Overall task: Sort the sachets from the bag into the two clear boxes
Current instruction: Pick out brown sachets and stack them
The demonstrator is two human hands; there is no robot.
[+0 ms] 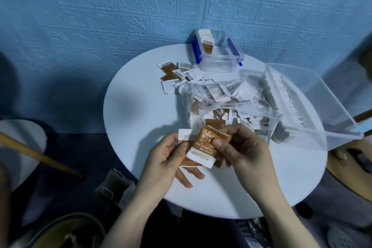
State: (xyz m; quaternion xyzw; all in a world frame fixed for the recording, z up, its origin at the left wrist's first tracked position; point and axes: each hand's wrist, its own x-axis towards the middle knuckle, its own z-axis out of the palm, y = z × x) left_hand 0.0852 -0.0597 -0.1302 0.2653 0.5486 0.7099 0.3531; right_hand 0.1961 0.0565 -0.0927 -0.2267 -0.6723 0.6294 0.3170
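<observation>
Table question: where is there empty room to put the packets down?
The round table is bare along its left side, between the loose sachets and the left hand, and along the near edge by the right hand. It is crowded around the bag, the big clear box and the small clear box.

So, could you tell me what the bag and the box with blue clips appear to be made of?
Bag: thin clear plastic film, probably; it crumples, glints, and the sachets show through.
Box: rigid transparent plastic, seemingly glossy; straight walls hold shape, with opaque blue clips on its sides.
</observation>
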